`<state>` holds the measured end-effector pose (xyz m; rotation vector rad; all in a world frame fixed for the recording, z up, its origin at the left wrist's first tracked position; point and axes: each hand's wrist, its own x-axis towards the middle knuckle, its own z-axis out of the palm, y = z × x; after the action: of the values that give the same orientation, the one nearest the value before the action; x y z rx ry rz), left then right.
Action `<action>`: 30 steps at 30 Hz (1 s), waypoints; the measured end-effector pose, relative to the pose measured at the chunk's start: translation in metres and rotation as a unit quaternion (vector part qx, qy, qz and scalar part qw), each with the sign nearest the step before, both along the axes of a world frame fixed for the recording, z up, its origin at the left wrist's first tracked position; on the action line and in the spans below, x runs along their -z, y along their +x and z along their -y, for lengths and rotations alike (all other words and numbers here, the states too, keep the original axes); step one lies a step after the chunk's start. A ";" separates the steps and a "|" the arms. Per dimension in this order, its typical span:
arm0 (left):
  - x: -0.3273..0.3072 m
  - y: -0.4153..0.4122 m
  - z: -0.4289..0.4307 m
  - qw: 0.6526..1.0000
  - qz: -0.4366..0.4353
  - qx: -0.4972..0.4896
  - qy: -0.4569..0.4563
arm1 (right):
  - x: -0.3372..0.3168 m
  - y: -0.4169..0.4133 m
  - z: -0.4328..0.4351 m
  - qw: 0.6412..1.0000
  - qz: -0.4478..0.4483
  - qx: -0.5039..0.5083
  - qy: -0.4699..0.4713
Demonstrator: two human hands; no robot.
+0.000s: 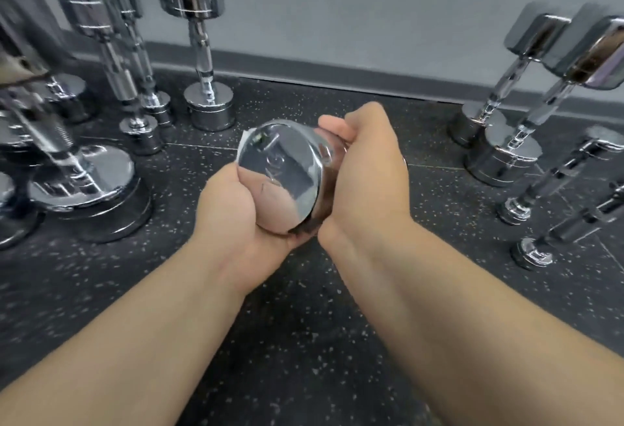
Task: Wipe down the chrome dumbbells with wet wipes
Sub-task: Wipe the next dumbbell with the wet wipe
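Chrome shines all over the head view. In the middle, up off the floor (304, 324), the person holds one dumbbell (287, 172) with its flat round end turned toward the camera. The left hand (233, 202) cups the lower left side of that round end, with its fingers curled under and around it. A white corner of a wet wipe (243, 145) pokes out just above this hand, right against the rim (how much of it sits under the hand is hidden). The right hand (368, 172) wraps around the right side of the same end, fingers curled over the top edge and gripping it. Both bare arms reach in from the bottom of the picture.

The floor is dark with small pale specks. On the left, a group of chrome dumbbells (199, 47) stands on end near the grey wall (371, 3); some are blurry. On the right, more dumbbells (506, 141) stand or lean close together. A darker strip (337, 70) runs along the bottom of the wall.
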<state>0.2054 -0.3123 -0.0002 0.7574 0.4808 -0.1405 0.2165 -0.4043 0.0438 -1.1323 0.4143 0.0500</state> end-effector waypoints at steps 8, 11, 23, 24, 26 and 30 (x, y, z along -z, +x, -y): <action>-0.084 -0.080 -0.025 0.992 -0.074 0.005 0.101 | -0.057 -0.068 -0.038 0.991 -0.092 0.063 0.078; -0.109 -0.129 -0.035 0.981 -0.068 0.038 0.176 | -0.071 -0.121 -0.047 0.987 -0.095 0.055 0.120; -0.138 -0.227 -0.041 0.945 -0.097 0.084 0.302 | -0.095 -0.217 -0.037 0.982 -0.150 -0.113 0.002; -0.138 -0.224 -0.043 0.941 -0.104 0.092 0.309 | -0.095 -0.214 -0.036 0.980 -0.145 -0.135 -0.025; -0.135 -0.220 -0.048 0.935 -0.112 0.099 0.321 | -0.092 -0.207 -0.041 0.977 -0.113 -0.162 -0.076; -0.130 -0.205 -0.058 0.880 -0.091 0.085 0.458 | -0.084 -0.203 -0.047 0.980 -0.080 -0.143 -0.115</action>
<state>0.0004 -0.2547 0.1295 1.7344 0.6639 -0.1474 0.0135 -0.3570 0.1276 -1.4170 0.4045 0.3556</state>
